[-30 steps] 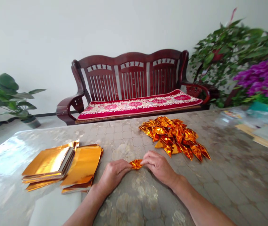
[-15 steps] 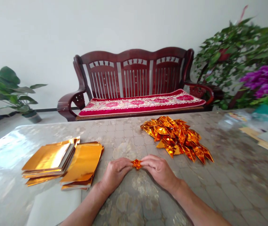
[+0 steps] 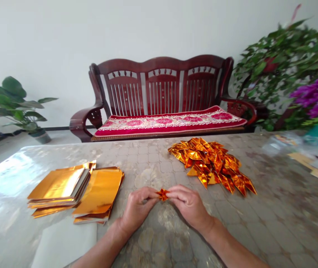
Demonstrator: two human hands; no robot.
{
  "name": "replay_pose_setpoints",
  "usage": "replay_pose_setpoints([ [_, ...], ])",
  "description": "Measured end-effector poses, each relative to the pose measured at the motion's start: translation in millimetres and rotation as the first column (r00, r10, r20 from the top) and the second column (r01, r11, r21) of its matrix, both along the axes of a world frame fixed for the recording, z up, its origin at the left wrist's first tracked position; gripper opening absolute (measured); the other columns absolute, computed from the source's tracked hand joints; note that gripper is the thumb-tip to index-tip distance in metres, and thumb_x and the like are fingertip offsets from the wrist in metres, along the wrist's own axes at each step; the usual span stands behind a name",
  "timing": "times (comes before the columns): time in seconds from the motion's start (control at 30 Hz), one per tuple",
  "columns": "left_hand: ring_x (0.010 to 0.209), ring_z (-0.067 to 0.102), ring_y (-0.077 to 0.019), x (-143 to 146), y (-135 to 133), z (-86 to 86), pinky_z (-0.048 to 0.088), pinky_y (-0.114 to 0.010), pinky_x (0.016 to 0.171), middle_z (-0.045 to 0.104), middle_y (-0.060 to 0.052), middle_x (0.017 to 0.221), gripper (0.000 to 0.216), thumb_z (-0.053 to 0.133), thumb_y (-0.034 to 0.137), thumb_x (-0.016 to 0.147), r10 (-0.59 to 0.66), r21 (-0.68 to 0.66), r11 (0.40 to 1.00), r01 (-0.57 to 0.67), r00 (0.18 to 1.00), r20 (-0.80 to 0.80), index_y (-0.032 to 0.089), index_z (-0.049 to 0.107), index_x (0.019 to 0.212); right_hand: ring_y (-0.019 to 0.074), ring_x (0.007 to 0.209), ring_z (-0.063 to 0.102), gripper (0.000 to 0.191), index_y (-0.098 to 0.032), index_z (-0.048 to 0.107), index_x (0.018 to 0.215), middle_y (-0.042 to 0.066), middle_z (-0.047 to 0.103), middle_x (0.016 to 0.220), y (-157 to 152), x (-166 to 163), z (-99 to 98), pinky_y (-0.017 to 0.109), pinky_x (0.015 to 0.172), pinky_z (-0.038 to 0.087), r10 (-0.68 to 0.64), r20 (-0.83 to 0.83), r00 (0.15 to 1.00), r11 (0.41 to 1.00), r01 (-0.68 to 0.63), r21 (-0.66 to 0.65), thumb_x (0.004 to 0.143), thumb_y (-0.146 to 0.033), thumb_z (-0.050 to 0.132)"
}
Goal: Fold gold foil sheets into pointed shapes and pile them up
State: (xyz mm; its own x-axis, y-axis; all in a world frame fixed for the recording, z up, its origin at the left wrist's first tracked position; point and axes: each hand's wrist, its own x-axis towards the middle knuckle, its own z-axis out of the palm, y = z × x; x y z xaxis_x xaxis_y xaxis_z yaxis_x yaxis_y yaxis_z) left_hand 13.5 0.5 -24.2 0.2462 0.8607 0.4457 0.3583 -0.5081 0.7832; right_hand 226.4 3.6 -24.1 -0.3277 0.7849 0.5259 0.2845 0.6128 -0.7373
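Between my two hands, just above or on the table, is a small folded gold foil paper piece (image 3: 163,194), shiny orange and pointed. My left hand (image 3: 140,204) pinches its left end between thumb and fingers. The right end is pinched by my right hand (image 3: 189,204). My fingertips cover both ends, so only the middle shows. Two stacks of flat gold foil sheets, the left stack (image 3: 54,184) and the right stack (image 3: 99,191), lie left of my left hand. Beyond my right hand sits a heap of folded gold foil pieces (image 3: 211,162).
A pale sheet (image 3: 65,242) lies by my left forearm on the patterned table (image 3: 253,227). Clear plastic bags (image 3: 284,143) and tan card (image 3: 312,165) rest at the right edge. A wooden bench (image 3: 161,89) stands behind the table, with plants on both sides.
The view has shifted slightly, so the surroundings sit a little further right. Both hands keep their pinch on the folded foil piece, whose middle looks slightly more spread and star-like.
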Motion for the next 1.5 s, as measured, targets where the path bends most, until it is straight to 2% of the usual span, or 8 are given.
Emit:
replay_pose_setpoints([
  [0.17,0.078,0.072,-0.0143,0,-2,2.3,0.055,-0.023,0.075,0.076,-0.001,0.083,0.012,0.064,0.012,0.086,-0.031,0.007,0.999,0.031,0.999,0.012,0.021,0.073,0.082,0.0145,0.085,0.070,0.020,-0.027,0.076,0.099,0.003,0.074,0.094,-3,-4,1.5,0.024,0.077,0.056,0.015,0.003,1.000,1.000,-0.015,0.023,0.090,-0.015,0.064],
  [0.47,0.080,0.073,-0.0155,2,-4,2.4,0.057,-0.024,0.075,0.077,-0.001,0.083,0.015,0.064,0.009,0.083,0.017,0.036,0.999,-0.019,0.998,0.055,0.021,0.073,0.083,0.0167,0.088,0.070,0.021,-0.026,0.076,0.101,0.005,0.075,0.099,-6,-9,3.6,0.027,0.079,0.058,-0.060,0.012,0.998,0.994,0.059,0.097,0.092,-0.015,0.061],
  [0.73,0.074,0.073,-0.0154,4,-6,-0.4,0.057,-0.022,0.070,0.078,0.000,0.080,0.015,0.065,0.010,0.081,0.077,-0.028,0.997,-0.076,0.996,0.051,0.021,0.075,0.082,0.0156,0.085,0.070,0.021,-0.025,0.075,0.101,0.005,0.075,0.096,-7,-10,6.5,0.026,0.077,0.057,-0.060,0.033,0.998,0.985,0.054,0.163,0.092,-0.012,0.061],
  [0.87,0.068,0.072,-0.0149,7,-7,-0.8,0.056,-0.021,0.064,0.077,0.001,0.074,0.016,0.066,0.008,0.077,0.130,-0.084,0.989,-0.123,0.988,0.079,0.021,0.075,0.076,0.0154,0.085,0.071,0.021,-0.027,0.075,0.101,0.004,0.075,0.096,-8,-11,5.9,0.025,0.077,0.058,-0.052,0.006,0.999,0.989,0.050,0.136,0.092,-0.014,0.061],
  [1.07,0.065,0.072,-0.0166,9,-4,4.2,0.056,-0.023,0.062,0.077,0.000,0.071,0.008,0.070,0.017,0.078,0.180,-0.180,0.970,-0.162,0.980,0.090,0.020,0.075,0.072,0.0156,0.082,0.071,0.018,-0.027,0.077,0.095,0.003,0.075,0.092,-6,-16,3.7,0.024,0.075,0.058,-0.089,-0.052,0.995,0.996,0.090,0.012,0.090,-0.017,0.063],
  [1.3,0.059,0.068,-0.0149,8,-2,5.0,0.052,-0.022,0.057,0.075,0.001,0.066,0.006,0.074,0.020,0.074,0.181,-0.251,0.956,-0.150,0.978,0.104,0.019,0.073,0.068,0.0162,0.083,0.070,0.019,-0.026,0.076,0.096,0.003,0.074,0.091,-5,-18,4.4,0.025,0.076,0.057,-0.090,-0.041,0.995,0.996,0.089,-0.010,0.089,-0.015,0.062],
  [1.5,0.056,0.063,-0.0129,8,-3,5.1,0.049,-0.020,0.054,0.071,0.001,0.062,0.011,0.077,0.025,0.074,0.119,-0.282,0.957,-0.069,0.979,0.163,0.017,0.071,0.067,0.0159,0.081,0.070,0.016,-0.025,0.076,0.092,0.003,0.074,0.090,-8,-16,7.0,0.024,0.075,0.056,-0.089,-0.024,0.996,0.995,0.088,-0.041,0.088,-0.015,0.065],
])
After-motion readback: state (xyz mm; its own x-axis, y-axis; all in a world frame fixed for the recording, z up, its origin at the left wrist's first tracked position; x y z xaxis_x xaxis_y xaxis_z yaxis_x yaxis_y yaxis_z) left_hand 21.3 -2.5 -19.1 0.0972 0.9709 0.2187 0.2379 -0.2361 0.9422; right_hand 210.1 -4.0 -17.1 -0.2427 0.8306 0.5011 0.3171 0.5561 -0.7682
